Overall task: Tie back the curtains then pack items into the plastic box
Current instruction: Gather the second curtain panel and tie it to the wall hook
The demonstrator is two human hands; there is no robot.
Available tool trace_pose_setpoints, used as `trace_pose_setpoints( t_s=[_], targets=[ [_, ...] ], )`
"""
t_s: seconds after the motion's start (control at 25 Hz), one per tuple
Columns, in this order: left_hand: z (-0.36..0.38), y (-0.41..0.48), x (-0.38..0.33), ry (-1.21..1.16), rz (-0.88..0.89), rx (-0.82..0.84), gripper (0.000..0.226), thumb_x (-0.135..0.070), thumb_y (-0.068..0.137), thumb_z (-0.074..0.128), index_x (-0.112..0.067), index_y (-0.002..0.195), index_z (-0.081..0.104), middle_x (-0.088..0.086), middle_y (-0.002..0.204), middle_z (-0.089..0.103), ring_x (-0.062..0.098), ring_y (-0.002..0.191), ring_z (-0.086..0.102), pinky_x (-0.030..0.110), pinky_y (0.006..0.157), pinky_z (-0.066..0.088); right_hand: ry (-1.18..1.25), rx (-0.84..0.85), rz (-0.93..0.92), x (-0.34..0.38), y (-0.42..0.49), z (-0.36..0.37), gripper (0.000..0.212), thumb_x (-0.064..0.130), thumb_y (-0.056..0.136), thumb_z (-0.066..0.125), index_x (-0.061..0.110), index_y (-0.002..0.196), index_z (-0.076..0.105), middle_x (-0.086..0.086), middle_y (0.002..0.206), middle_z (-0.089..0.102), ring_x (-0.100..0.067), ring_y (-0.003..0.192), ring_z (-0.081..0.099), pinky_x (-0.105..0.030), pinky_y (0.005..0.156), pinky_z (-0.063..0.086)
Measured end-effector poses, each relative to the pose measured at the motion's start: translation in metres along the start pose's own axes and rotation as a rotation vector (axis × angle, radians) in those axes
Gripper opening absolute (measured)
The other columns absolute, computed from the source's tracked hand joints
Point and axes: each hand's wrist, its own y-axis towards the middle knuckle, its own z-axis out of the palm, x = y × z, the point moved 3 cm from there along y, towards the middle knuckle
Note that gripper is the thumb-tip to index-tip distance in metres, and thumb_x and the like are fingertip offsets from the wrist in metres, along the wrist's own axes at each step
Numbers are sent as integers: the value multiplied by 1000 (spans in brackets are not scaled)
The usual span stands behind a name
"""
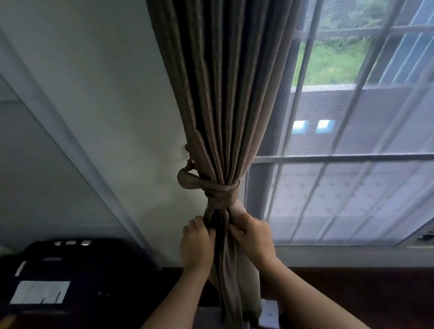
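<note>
Curtain (pixel 221 99), tied back, hangs between both hands, left hand (pixel 196 244) and right hand (pixel 252 236) pinching its tie (pixel 220 192).

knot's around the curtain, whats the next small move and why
Probably a short tug on the tails to snug the knot: the left hand and right hand both grip them just below it, and the curtain is already gathered.

A single wide-angle view, worn on the person's head, faces forward from close before the curtain (pixel 221 99), which runs down the middle of the picture, with the wall (pixel 96 101) to its left and the window (pixel 366 168) to its right. Both forearms enter from the bottom edge, and the left hand (pixel 196 242) and right hand (pixel 254 236) meet on the curtain below centre, near the lens.
</note>
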Motion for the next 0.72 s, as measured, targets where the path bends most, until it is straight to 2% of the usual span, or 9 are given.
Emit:
trace_pose_setpoints(
  t_s=[0.12, 0.2, 0.32, 0.44, 0.56, 0.6, 0.72],
  targets=[
    [4, 2, 3, 44, 77, -3, 23, -10, 61, 82, -5, 74, 64, 11, 64, 63, 28, 58, 61, 31, 44, 48, -2, 57, -7, 4, -3, 10, 25, 42, 77, 59, 18, 74, 58, 3, 65, 62, -16, 58, 58, -34, 57, 49],
    [2, 5, 8, 80, 86, -22, 21, -10, 58, 83, -6, 69, 65, 9, 58, 62, 26, 53, 60, 29, 42, 46, 17, 55, 20, 9, -2, 17, 25, 43, 79, 59, 18, 79, 60, 0, 69, 64, -19, 62, 61, -33, 58, 49],
    [2, 9, 15, 133, 154, 5, 23, 1, 53, 83, -7, 58, 62, 6, 49, 58, 22, 45, 56, 25, 37, 43, -20, -11, 55, 6, 5, 14, 13, 19, 86, 59, 11, 91, 67, -12, 80, 69, -30, 72, 64, -38, 60, 46],
    [10, 13, 23, 169, 201, 80, 26, 10, 47, 79, -4, 54, 59, 10, 48, 58, 26, 47, 58, 24, 36, 42, -115, -42, 30, -6, 13, 4, 18, 10, 82, 59, 8, 98, 67, -17, 80, 68, -36, 71, 62, -35, 59, 37],
    [16, 12, 24, 123, 241, 103, 29, 2, 48, 84, -6, 62, 60, 7, 52, 59, 24, 49, 59, 25, 35, 42, -158, 1, 34, -11, 18, 3, 20, 9, 77, 62, 7, 97, 65, -17, 76, 67, -37, 70, 61, -31, 58, 32],
    [17, 10, 27, 101, 244, 79, 30, -1, 52, 84, -6, 71, 61, 8, 58, 60, 24, 53, 60, 26, 38, 44, -146, 23, 43, -13, 18, 5, 23, 10, 75, 62, 8, 98, 64, -16, 77, 67, -36, 72, 61, -32, 58, 35],
    [15, 7, 32, -188, 114, -1, 29, -6, 75, 72, -10, 96, 53, 11, 83, 63, 27, 71, 62, 34, 56, 53, -48, 76, 79, -21, 11, 11, 37, 15, 75, 61, 18, 111, 60, -11, 86, 71, -30, 80, 65, -40, 67, 51]
  ],
)
